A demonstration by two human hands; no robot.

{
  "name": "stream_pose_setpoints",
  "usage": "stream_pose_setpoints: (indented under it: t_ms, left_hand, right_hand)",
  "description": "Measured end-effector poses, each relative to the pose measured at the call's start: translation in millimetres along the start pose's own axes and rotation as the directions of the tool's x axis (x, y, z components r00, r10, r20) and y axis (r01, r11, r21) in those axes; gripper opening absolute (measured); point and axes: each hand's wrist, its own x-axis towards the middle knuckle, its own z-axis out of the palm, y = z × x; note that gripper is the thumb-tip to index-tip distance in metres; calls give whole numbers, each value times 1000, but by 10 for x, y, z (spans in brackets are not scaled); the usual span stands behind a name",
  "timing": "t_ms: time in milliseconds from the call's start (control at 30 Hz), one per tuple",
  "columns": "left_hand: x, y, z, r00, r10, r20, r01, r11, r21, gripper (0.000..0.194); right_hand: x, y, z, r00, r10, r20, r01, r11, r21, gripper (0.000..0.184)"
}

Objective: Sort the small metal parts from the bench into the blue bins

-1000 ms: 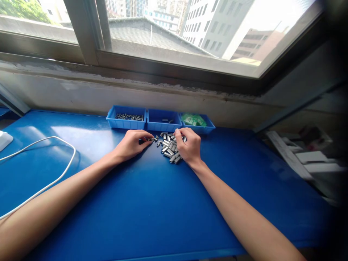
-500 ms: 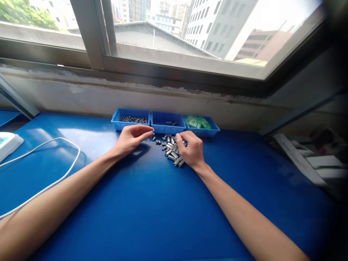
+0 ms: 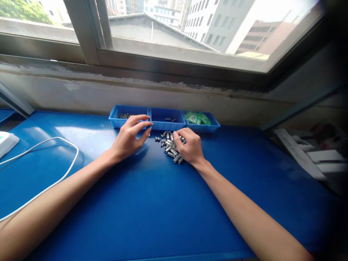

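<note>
My left hand is raised in front of the left blue bin, thumb and fingers apart, with nothing visible between them. A small dark metal piece shows right by its thumb tip; whether it touches the thumb is unclear. My right hand rests at the right side of a pile of grey metal cylindrical pieces, its thumb and index finger pinched together over it. What that pinch holds is hidden. Several smaller dark pieces lie at the pile's left edge.
Small metal parts lie in the left bin. A middle blue bin holds a few dark pieces, and a right bin holds a green plastic bag. A white cable crosses the blue table at left.
My left hand has moved slightly up and left, and its pinched fingers have spread apart. My right hand stays at the pile, still pinched. The camera view has shifted a little.
</note>
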Motion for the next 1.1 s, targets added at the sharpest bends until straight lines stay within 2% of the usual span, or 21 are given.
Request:
stream_pose_setpoints:
  t_ms: [100, 167, 267, 333, 533, 633, 700, 800, 867, 967, 1100]
  left_hand:
    - [-66, -22, 42, 961, 161, 226, -174, 984, 39, 28]
    - [-99, -53, 59, 922, 161, 351, -197, 978, 69, 34]
    - [-127, -91, 67, 887, 119, 446, -165, 984, 66, 34]
    - [-136, -105, 70, 888, 98, 448, -130, 991, 43, 31]
    - [-160, -135, 94, 933, 16, 359, -2, 999, -40, 28]
    - [-154, -112, 94, 953, -99, 287, 141, 982, -128, 25]
    - [-139, -73, 93, 938, -248, 244, 306, 922, -236, 25]
    - [-109, -2, 94, 869, -402, 289, 491, 778, -393, 32]
    - [-91, 41, 87, 841, -417, 344, 536, 722, -437, 36]
    - [-70, 91, 70, 824, -440, 358, 565, 695, -446, 39]
    - [-48, 128, 52, 833, -438, 338, 552, 697, -458, 38]
  right_hand:
    - [-2, 6, -1, 1000, -5, 0, 5, 1000, -4, 25]
    - [-2, 8, -2, 1000, -8, 3, 8, 1000, -2, 25]
    - [-1, 9, -3, 1000, -8, 5, 8, 1000, 4, 26]
    - [-1, 7, -4, 1000, -11, 9, 11, 1000, 7, 26]
    - [-7, 5, -1, 999, -11, 31, 10, 1000, 19, 25]
    - [-6, 4, 0, 999, -12, 35, 11, 1000, 20, 25]
    - [-4, 3, 0, 999, -19, 35, 18, 1000, 20, 26]
    - [-1, 0, -3, 999, -24, 43, 23, 999, 22, 25]
    - [0, -6, -7, 999, -23, 49, 22, 999, 24, 25]
    - [1, -18, -15, 998, -20, 52, 19, 1000, 24, 25]
    - [-2, -15, -16, 998, -18, 64, 16, 999, 32, 25]
